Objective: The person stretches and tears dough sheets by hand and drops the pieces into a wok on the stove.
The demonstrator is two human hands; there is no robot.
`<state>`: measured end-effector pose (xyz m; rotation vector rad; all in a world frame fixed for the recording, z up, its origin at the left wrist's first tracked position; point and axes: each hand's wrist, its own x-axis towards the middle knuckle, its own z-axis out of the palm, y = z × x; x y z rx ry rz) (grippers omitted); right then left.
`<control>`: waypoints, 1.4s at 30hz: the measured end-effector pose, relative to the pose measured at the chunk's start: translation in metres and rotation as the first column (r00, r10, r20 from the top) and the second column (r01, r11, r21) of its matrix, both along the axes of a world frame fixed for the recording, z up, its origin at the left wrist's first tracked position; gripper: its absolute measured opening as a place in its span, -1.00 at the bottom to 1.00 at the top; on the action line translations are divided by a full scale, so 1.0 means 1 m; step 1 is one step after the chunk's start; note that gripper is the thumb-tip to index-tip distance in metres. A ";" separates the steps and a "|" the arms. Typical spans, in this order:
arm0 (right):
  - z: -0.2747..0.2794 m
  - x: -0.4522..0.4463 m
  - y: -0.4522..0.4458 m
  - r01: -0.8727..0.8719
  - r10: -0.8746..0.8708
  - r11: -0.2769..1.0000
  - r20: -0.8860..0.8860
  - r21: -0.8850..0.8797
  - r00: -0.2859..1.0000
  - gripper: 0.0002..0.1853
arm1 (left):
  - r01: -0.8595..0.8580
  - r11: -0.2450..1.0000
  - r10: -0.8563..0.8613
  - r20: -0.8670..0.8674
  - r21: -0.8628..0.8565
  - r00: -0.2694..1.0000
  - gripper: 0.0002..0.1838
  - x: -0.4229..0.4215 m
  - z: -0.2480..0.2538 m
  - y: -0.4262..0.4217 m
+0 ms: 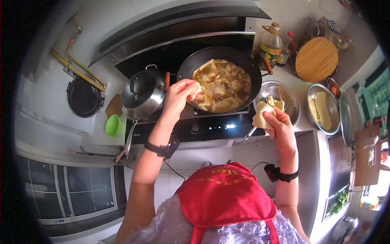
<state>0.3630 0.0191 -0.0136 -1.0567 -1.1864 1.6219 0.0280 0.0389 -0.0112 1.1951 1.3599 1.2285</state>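
My left hand (183, 92) is closed on a small pale piece of dough (195, 90) at the left rim of a large black wok (187, 64). Broth with several pale flat pieces (222, 84) fills the wok. To the right, my right hand (280, 124) grips a larger pale sheet of dough (262, 116), in front of a steel bowl (293, 95) that holds a utensil and some yellowish pieces. A second steel bowl (330, 128) farther right holds pale dough strips (323, 110).
A lidded steel pan (143, 97) stands left of the wok, its handle toward me. Beyond it is a green bowl (113, 125). An oil bottle (271, 46) and a round wooden board (317, 59) stand at the back right. The black stove (191, 127) has a lit display.
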 end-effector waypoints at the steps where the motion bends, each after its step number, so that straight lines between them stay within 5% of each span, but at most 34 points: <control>1: 0.001 0.000 -0.001 0.006 -0.006 1.000 -0.017 0.012 1.000 -0.77 | 0.006 0.999 -0.013 -0.136 -0.051 0.991 -0.81 0.000 0.003 0.009; 5: 0.004 -0.001 -0.004 -0.017 0.018 0.999 -0.027 0.040 0.999 -0.77 | 0.282 0.949 -0.304 -0.172 -0.141 0.937 -0.63 -0.018 -0.036 0.060; 9: 0.001 -0.009 -0.004 -0.052 0.052 0.997 0.007 0.056 0.999 -0.73 | 0.222 0.942 -0.284 -0.246 -0.252 0.927 -0.52 0.015 -0.002 0.052; 14: 0.020 -0.019 -0.010 -0.131 0.130 0.989 0.016 0.066 0.991 -0.72 | 0.578 0.811 -0.579 0.014 -0.087 0.815 -0.31 0.054 0.007 0.019; 18: 0.018 -0.021 -0.006 -0.178 0.178 0.982 0.005 0.064 0.984 -0.72 | 0.676 0.737 -0.641 0.300 -0.017 0.706 -0.38 0.085 -0.012 -0.013; 23: 0.016 -0.023 -0.003 -0.132 0.136 0.990 -0.102 0.040 0.985 -0.73 | 0.546 0.835 -0.497 0.337 -0.065 0.800 -0.85 0.084 -0.014 -0.031; 30: 0.002 -0.020 -0.002 -0.092 0.093 0.995 -0.033 0.023 0.995 -0.72 | 0.449 0.891 -0.400 0.353 -0.065 0.846 -0.86 0.063 0.005 -0.041; 32: -0.001 -0.007 0.005 -0.002 0.002 1.000 -0.033 -0.008 0.999 -0.72 | 0.492 0.870 -0.442 0.465 0.014 0.767 -0.85 0.041 -0.001 -0.035; 35: -0.005 0.007 0.011 0.119 -0.116 0.993 -0.142 0.011 0.983 -0.76 | 0.353 0.935 -0.350 0.077 -0.038 0.934 -0.79 0.029 0.011 -0.028; 38: -0.012 0.022 0.016 0.097 -0.092 0.995 -0.124 0.036 0.988 -0.77 | 0.302 0.950 -0.262 -0.334 0.074 0.905 -0.76 0.020 0.009 -0.008; 42: -0.007 0.017 0.010 0.058 -0.055 0.998 -0.096 0.030 0.994 -0.75 | 0.216 0.973 -0.232 -0.358 -0.083 0.905 -0.59 0.013 -0.013 0.033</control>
